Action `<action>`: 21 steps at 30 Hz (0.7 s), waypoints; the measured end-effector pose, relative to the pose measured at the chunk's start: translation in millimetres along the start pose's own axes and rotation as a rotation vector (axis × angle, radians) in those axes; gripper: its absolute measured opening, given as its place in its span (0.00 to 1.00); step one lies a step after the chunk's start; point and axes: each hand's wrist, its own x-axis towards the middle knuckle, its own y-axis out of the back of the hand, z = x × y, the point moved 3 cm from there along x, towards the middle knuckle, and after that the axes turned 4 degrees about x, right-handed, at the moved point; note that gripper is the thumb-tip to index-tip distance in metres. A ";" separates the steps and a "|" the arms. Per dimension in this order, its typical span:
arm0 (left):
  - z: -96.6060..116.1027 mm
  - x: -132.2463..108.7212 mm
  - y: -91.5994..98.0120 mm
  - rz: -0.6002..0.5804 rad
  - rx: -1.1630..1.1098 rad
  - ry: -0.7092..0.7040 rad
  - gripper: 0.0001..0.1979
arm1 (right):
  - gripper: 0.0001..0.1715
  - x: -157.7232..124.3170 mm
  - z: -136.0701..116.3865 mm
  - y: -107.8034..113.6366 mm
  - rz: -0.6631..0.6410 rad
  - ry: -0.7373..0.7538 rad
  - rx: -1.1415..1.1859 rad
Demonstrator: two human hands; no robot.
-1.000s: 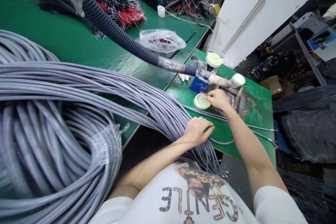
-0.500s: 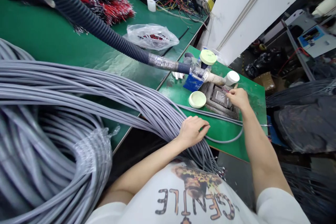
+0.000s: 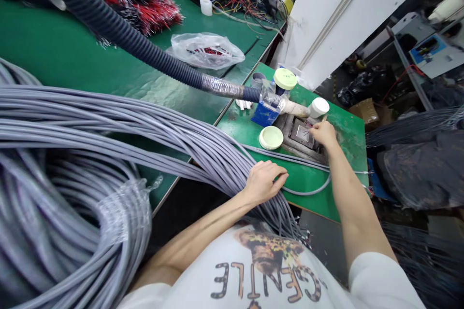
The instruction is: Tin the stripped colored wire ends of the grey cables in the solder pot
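Note:
My left hand (image 3: 264, 182) rests on the thick bundle of grey cables (image 3: 203, 147), its fingers curled and what they may hold hidden. To the right, my right hand (image 3: 324, 133) pinches the thin wire ends of a cable over the solder pot (image 3: 303, 133), a square metal-topped unit in a dirty grey housing. The nozzle of a dark corrugated hose (image 3: 159, 62) points at the pot from the left. A shallow pale-green dish (image 3: 271, 138) lies just left of the pot, and a white round container (image 3: 319, 107) is behind it.
A blue box (image 3: 264, 114) and a lidded yellow-green jar (image 3: 285, 78) stand behind the dish. A plastic bag (image 3: 208, 50) lies on the left green table, near black and red wire bundles (image 3: 152, 12). Coiled grey cable (image 3: 119, 212) fills the lower left.
My right hand has shifted slightly left, and its forearm too. Loose cable ends now show right of that forearm. The whole view has moved a little; my left hand stays on the bundle.

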 end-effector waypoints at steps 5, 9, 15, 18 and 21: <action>0.5 0.4 0.7 -0.012 0.005 0.004 0.11 | 0.17 -0.7 -3.0 1.0 0.006 0.015 0.003; -0.1 0.3 0.4 0.000 0.007 -0.001 0.10 | 0.15 -8.1 -0.3 13.9 0.032 0.049 0.032; -0.6 -0.5 0.6 0.007 -0.012 0.001 0.09 | 0.19 -67.3 -10.3 57.3 0.088 0.211 0.491; -0.2 1.7 1.5 0.029 -0.098 0.033 0.09 | 0.18 -107.1 -31.2 75.5 0.070 0.277 0.662; -0.3 8.2 1.8 0.118 -0.294 0.128 0.08 | 0.17 -135.4 -55.8 84.8 0.041 0.346 0.737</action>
